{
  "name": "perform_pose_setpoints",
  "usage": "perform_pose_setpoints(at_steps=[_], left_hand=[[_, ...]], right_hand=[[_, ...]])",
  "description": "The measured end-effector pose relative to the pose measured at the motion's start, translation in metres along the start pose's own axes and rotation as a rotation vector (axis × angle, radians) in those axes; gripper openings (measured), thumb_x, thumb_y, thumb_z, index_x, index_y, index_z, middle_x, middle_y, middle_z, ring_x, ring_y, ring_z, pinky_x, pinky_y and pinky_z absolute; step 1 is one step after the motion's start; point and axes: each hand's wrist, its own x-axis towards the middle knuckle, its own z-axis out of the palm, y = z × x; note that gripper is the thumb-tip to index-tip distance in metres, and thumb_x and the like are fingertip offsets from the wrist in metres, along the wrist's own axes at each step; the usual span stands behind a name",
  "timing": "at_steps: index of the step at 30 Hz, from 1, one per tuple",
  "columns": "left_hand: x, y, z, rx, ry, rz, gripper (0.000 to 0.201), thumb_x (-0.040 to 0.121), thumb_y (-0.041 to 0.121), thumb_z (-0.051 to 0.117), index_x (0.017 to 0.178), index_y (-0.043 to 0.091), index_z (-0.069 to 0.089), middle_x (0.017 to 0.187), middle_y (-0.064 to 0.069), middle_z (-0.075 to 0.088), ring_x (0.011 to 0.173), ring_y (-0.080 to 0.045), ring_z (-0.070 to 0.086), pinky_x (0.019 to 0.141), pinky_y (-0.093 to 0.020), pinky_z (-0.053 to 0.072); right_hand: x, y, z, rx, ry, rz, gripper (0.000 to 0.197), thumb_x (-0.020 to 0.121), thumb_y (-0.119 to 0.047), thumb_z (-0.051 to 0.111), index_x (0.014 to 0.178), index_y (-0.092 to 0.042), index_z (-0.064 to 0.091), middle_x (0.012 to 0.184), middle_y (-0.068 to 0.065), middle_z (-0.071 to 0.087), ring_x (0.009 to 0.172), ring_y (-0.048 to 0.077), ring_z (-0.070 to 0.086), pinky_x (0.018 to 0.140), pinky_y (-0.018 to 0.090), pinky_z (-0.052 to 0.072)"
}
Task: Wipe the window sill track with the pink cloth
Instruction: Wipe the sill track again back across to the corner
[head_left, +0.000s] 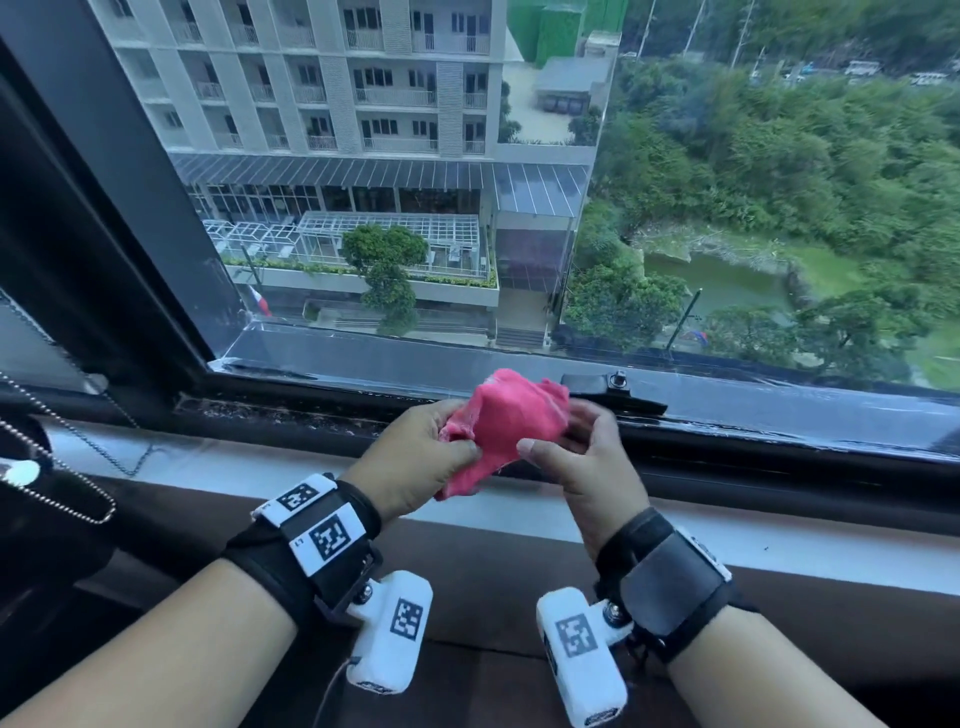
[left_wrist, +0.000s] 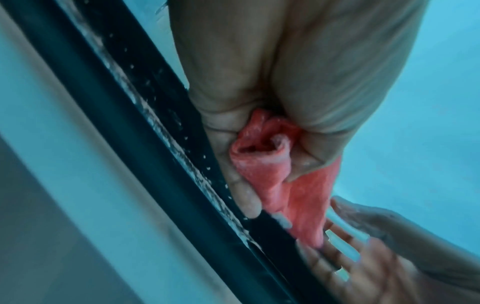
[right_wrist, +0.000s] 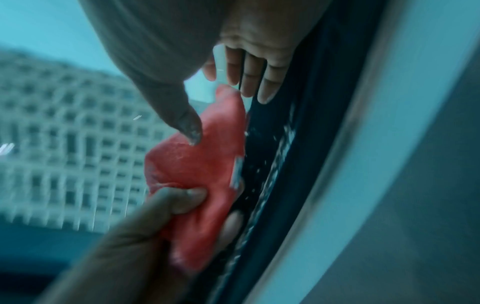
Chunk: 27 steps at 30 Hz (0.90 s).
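Note:
The pink cloth is bunched up and held in the air between both hands, just above the dark window sill track. My left hand grips its left end in curled fingers; the left wrist view shows the cloth squeezed inside the fist. My right hand pinches the right side, thumb in front and fingers behind. In the right wrist view the thumb of that hand presses on the cloth. White specks lie along the track.
A black window latch sits on the frame just behind the cloth. A bead chain hangs at the left by the dark frame post. The white sill ledge runs below the track. The glass looks out on buildings and trees.

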Motion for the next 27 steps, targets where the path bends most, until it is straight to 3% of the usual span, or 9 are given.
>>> perform_pose_setpoints(at_steps=[2, 4, 6, 9, 12, 15, 18, 24, 27], left_hand=[[-0.001, 0.004, -0.004, 0.136, -0.057, -0.031, 0.012, 0.077, -0.004, 0.051, 0.083, 0.003, 0.060, 0.070, -0.009, 0.058, 0.064, -0.021, 0.059, 0.076, -0.054, 0.060], [-0.002, 0.010, -0.003, 0.203, -0.102, -0.035, 0.018, 0.071, 0.000, 0.053, 0.085, 0.007, 0.063, 0.070, -0.006, 0.060, 0.062, -0.021, 0.061, 0.069, -0.044, 0.060], [0.003, 0.009, -0.003, 0.187, -0.023, -0.039, 0.036, 0.068, 0.004, 0.061, 0.103, 0.013, 0.065, 0.085, -0.008, 0.069, 0.071, -0.026, 0.069, 0.064, -0.035, 0.059], [0.008, -0.001, -0.005, -0.166, 0.099, -0.045, 0.056, 0.067, 0.007, 0.078, 0.119, 0.011, 0.057, 0.111, -0.012, 0.068, 0.089, -0.020, 0.069, 0.071, -0.032, 0.058], [-0.001, -0.007, 0.001, -0.563, 0.075, -0.036, 0.038, 0.081, -0.001, 0.070, 0.117, 0.003, 0.058, 0.105, -0.011, 0.069, 0.086, -0.016, 0.067, 0.070, -0.026, 0.056], [-0.006, -0.015, 0.009, -0.607, 0.129, -0.079, 0.027, 0.094, 0.005, 0.058, 0.120, 0.010, 0.060, 0.108, -0.012, 0.071, 0.087, -0.022, 0.069, 0.070, -0.035, 0.059], [-0.006, -0.024, 0.007, -0.492, 0.262, -0.061, 0.025, 0.098, 0.007, 0.053, 0.119, 0.019, 0.060, 0.108, -0.010, 0.072, 0.090, -0.025, 0.070, 0.069, -0.042, 0.059], [-0.024, -0.045, -0.029, -0.240, 0.625, -0.080, 0.022, 0.086, 0.014, 0.060, 0.101, 0.027, 0.068, 0.095, -0.004, 0.075, 0.096, -0.031, 0.070, 0.087, -0.054, 0.056], [-0.040, -0.051, -0.047, -0.221, 0.725, -0.102, 0.024, 0.077, 0.014, 0.060, 0.094, 0.029, 0.067, 0.088, -0.001, 0.075, 0.090, -0.027, 0.071, 0.084, -0.051, 0.058]], right_hand=[[0.007, -0.001, -0.009, -0.397, -0.054, -0.248, 0.089, 0.065, -0.020, 0.078, 0.141, -0.027, 0.032, 0.135, -0.004, 0.038, 0.121, 0.010, 0.047, 0.099, 0.025, 0.042], [0.013, -0.003, -0.009, -0.548, -0.227, -0.323, 0.080, 0.070, -0.012, 0.073, 0.140, -0.033, 0.040, 0.133, -0.008, 0.046, 0.122, 0.011, 0.048, 0.105, 0.032, 0.041], [0.018, -0.005, -0.005, -0.487, -0.304, -0.229, 0.049, 0.074, -0.004, 0.065, 0.115, -0.031, 0.062, 0.109, -0.002, 0.066, 0.100, 0.015, 0.063, 0.094, 0.043, 0.051], [0.018, -0.009, 0.000, -0.294, -0.230, -0.132, 0.026, 0.078, -0.002, 0.063, 0.088, -0.026, 0.064, 0.086, 0.009, 0.069, 0.080, 0.024, 0.064, 0.077, 0.050, 0.056], [0.017, -0.011, 0.011, 0.032, -0.241, 0.021, 0.018, 0.083, 0.002, 0.064, 0.094, -0.012, 0.059, 0.097, 0.018, 0.064, 0.092, 0.035, 0.063, 0.083, 0.063, 0.052], [0.014, -0.008, 0.027, 0.073, -0.261, 0.072, 0.016, 0.085, 0.003, 0.064, 0.096, -0.005, 0.055, 0.096, 0.021, 0.062, 0.094, 0.039, 0.062, 0.086, 0.067, 0.048], [0.015, -0.005, 0.028, -0.171, -0.308, -0.028, 0.017, 0.076, -0.018, 0.074, 0.090, -0.017, 0.064, 0.092, 0.017, 0.069, 0.092, 0.040, 0.066, 0.082, 0.057, 0.054], [0.019, -0.015, 0.011, -0.732, -0.245, -0.352, 0.015, 0.087, -0.022, 0.067, 0.101, -0.026, 0.063, 0.098, -0.008, 0.064, 0.088, 0.002, 0.062, 0.074, 0.016, 0.049], [0.018, -0.020, 0.015, -0.801, -0.253, -0.406, 0.013, 0.089, -0.024, 0.064, 0.102, -0.025, 0.063, 0.103, -0.013, 0.061, 0.097, 0.002, 0.059, 0.078, 0.024, 0.053]])
